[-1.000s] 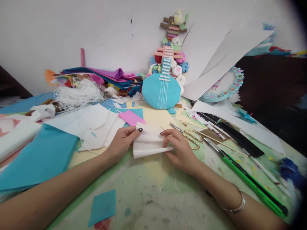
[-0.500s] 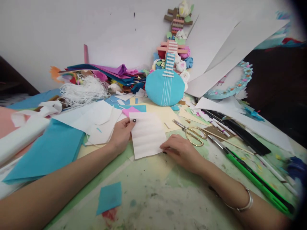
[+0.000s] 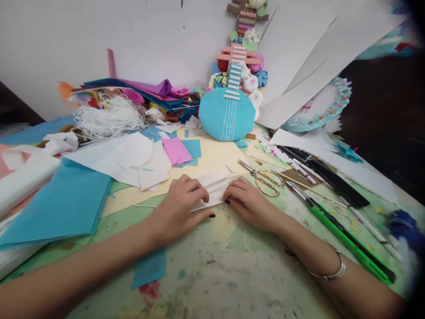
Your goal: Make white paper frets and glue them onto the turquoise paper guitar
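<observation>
A sheet of white crepe paper lies on the table between my hands, its near part folded or raised. My left hand curls over the paper's left side, with the thumb stretched along the near edge. The right-hand side of the sheet is gripped by my right hand, its fingers bent and pressed together. Both hands hide parts of the paper. Gold-handled scissors lie just beyond my right hand. A small blue paper square is partly covered by my left forearm.
A green utility knife and a thin wooden stick lie to the right. Behind stands a blue paper lute. White string, a pink paper piece and folded blue paper are at the left.
My left hand has moved from the sheet's upper left edge down to its near left side. The sheet, flat before, is now folded or bunched between my hands. The view has shifted slightly.
</observation>
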{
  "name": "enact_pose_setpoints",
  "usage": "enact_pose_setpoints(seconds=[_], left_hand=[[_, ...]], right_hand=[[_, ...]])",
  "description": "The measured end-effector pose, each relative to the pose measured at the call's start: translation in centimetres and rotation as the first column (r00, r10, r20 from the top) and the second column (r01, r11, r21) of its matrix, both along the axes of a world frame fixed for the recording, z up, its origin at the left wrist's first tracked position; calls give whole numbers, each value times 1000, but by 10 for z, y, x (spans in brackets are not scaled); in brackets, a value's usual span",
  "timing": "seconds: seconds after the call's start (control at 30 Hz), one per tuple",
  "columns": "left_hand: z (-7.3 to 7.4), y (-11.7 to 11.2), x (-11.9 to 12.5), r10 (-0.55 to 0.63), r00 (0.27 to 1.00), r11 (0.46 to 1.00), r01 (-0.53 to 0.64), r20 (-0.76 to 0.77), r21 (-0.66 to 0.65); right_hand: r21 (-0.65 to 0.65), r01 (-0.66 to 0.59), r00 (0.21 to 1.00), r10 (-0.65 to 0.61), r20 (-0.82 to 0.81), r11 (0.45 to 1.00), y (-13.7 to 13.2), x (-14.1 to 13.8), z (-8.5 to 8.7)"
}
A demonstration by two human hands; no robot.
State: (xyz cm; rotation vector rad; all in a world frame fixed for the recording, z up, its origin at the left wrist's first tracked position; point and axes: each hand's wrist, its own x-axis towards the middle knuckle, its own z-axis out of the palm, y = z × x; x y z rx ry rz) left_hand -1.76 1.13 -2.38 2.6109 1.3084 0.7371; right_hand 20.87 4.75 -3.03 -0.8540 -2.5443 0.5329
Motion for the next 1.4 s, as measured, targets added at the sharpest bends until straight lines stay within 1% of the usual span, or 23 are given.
enact_pose_setpoints(seconds=[0.03,0.1,0.2,0.3,0.4,0.63,0.77,0.9,1.1,1.27,1.4], left_hand=[[-1,-1,1,-24,1000,999,23,-18,-42],[-2,-2,2,-21,998,998,17,-54,-64],[-2,-1,2,29,993,998,-36,-112,-57],[-1,-1,1,53,988,992,-69,-142,-107],[-3,1,1,97,982,984,-120,-162,-135],[-1,5,-3,145,980,968,-169,-138,-183],[1,7,-4,148,985,961,-165,-93,-222],[2,7,-4,143,985,954,-162,-93,-252],[-1,7,-4,118,990,963,-135,-83,-235],[-7,8,-4,129,986,968,-148,-103,-203],[-11,6,-4,130,982,978,-150,-134,-146]], right_hand=[[-6,6,1000,-6,8,1000,0,0,0],[-17,17,1000,-16,24,1000,0,-1,1],[-47,37,998,-35,43,998,1,0,0],[-80,65,998,-62,30,995,2,0,-2],[-86,88,996,-89,1,992,2,-1,-4],[-115,137,989,-143,-42,984,4,-3,-4],[-125,156,986,-162,-38,980,5,-3,-3],[-141,161,985,-168,-40,977,5,-3,-2],[-151,178,982,-184,-31,972,5,-4,-1],[-186,195,977,-207,-44,963,5,-5,-1],[-209,199,974,-217,-69,958,6,-5,-4]])
